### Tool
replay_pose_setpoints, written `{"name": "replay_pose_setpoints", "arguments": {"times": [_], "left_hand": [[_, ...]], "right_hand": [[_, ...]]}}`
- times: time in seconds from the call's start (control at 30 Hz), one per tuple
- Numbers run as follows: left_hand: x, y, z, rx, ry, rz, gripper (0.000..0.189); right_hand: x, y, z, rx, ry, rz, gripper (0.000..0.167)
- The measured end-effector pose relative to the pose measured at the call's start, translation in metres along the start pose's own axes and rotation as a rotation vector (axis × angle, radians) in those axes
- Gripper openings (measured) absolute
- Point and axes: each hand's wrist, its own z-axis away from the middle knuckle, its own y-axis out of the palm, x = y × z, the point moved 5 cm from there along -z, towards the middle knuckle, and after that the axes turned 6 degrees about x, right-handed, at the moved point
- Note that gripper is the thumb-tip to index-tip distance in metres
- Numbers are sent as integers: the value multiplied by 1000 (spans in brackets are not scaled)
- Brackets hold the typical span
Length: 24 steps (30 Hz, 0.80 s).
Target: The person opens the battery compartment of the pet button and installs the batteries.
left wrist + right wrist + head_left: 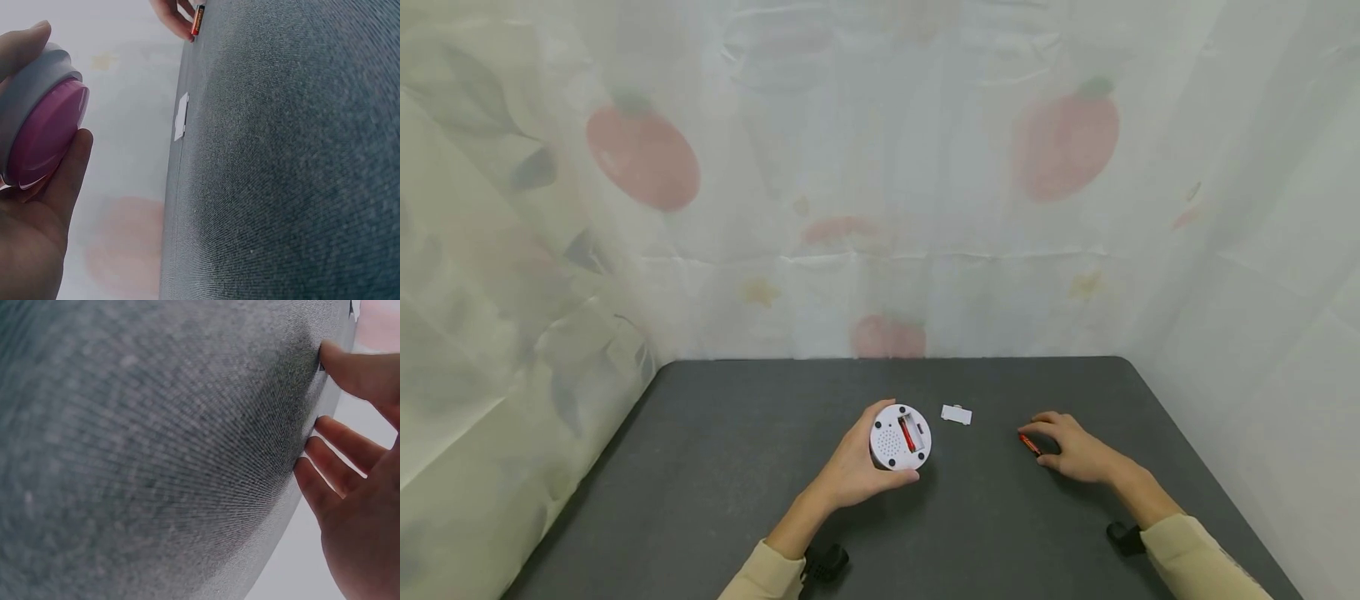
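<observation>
My left hand (857, 467) grips a round white device (891, 440) by its rim, thumb below and fingers above. Its underside faces the head camera, showing small dark feet, speaker holes and an uncovered battery compartment. A red battery (907, 435) lies in that compartment beside a bare slot. From the left wrist, the device's other side is a glossy pink dome (50, 134). Over on the right, my right hand (1078, 450) pinches a second red and black battery (1030, 445) end to end between thumb and fingers, close over the table. In the right wrist view, that battery is mostly hidden.
A small white battery cover (957, 414) lies on the dark grey table (737, 467), between the two hands and a little farther back. Pale curtains (880, 167) with fruit prints hang behind the table and along both sides.
</observation>
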Motion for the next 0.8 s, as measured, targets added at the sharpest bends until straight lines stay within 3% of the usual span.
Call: {"name": "replay_pose_setpoints", "arguments": {"times": [0.2, 0.53, 0.8], "left_hand": [[1, 1, 0, -1, -3, 13, 99], [1, 3, -2, 2, 1, 12, 100], [-1, 5, -4, 2, 3, 13, 101]], "right_hand": [[0, -2, -1, 1, 36, 0, 41], [8, -3, -4, -85, 71, 35, 37], [19, 3, -9, -77, 59, -103, 37]]}}
